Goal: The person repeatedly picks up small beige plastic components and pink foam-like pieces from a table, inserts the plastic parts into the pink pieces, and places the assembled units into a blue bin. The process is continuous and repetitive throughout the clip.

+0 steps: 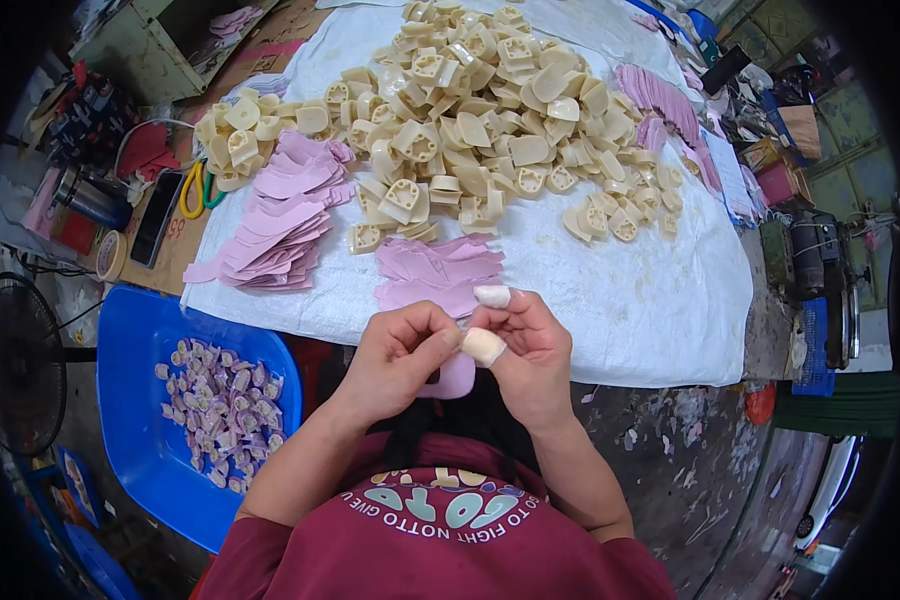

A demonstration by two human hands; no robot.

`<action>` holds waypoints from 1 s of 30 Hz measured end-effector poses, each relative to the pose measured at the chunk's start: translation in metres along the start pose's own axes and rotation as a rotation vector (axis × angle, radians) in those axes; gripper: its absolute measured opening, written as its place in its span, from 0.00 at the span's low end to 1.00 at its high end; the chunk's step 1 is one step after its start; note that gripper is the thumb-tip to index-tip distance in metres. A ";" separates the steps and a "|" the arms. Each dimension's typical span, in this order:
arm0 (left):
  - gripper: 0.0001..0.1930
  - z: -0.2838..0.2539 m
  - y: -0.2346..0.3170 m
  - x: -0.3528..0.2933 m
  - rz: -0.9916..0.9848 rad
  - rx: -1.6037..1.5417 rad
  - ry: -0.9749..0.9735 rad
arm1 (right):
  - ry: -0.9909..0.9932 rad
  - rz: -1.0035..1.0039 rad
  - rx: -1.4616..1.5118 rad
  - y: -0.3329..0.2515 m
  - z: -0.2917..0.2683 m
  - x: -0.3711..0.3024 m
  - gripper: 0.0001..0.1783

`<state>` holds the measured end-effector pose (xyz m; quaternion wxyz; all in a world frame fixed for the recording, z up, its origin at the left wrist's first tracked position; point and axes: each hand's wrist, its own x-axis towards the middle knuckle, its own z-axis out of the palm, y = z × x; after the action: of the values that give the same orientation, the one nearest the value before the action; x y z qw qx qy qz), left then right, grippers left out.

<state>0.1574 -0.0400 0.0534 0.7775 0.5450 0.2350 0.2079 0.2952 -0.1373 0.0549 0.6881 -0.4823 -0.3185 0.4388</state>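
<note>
In front of my chest, both hands are at a pink cut piece (457, 377) of thin sheet material, which hangs below my fingers. My left hand (395, 360) pinches it between thumb and index finger. My right hand (530, 360), with pale covers on thumb and index finger, meets the left fingertips and grips the piece's upper edge; its index finger is raised. Just beyond lies a small stack of pink pieces (438, 270). A taller fanned stack of pink pieces (285, 215) is to its left. Behind them rises a large heap of beige moulded plastic heels (480, 125).
On the left, a blue basin (135, 400) holds many pink-covered pieces. White sheeting (660, 310) covers the table. Yellow-handled scissors (190, 190), a phone (157, 218), a tape roll (111, 256) and a flask (92, 198) lie at left. A fan (20, 365) stands beside the basin.
</note>
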 end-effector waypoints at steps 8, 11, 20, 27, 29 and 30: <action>0.09 -0.002 0.003 0.003 -0.031 -0.291 0.088 | 0.171 0.221 0.251 -0.006 -0.009 0.002 0.14; 0.07 -0.003 0.000 0.008 0.026 -0.038 0.142 | 0.004 0.098 -0.048 0.000 -0.011 -0.003 0.12; 0.05 0.004 0.003 0.003 -0.013 -0.108 0.051 | -0.169 0.187 -0.034 -0.001 -0.015 -0.001 0.07; 0.07 -0.002 0.009 0.010 -0.002 -0.015 0.168 | -0.132 0.173 0.081 0.004 -0.028 -0.016 0.06; 0.09 0.001 0.008 0.013 0.067 -0.134 0.277 | -0.007 0.191 0.166 0.008 -0.035 -0.018 0.06; 0.12 0.002 0.005 0.014 0.118 -0.100 0.350 | 0.058 0.196 0.208 0.009 -0.038 -0.017 0.06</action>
<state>0.1696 -0.0316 0.0566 0.7374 0.4741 0.3237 0.3560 0.3180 -0.1664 0.0337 0.6972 -0.4495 -0.2028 0.5203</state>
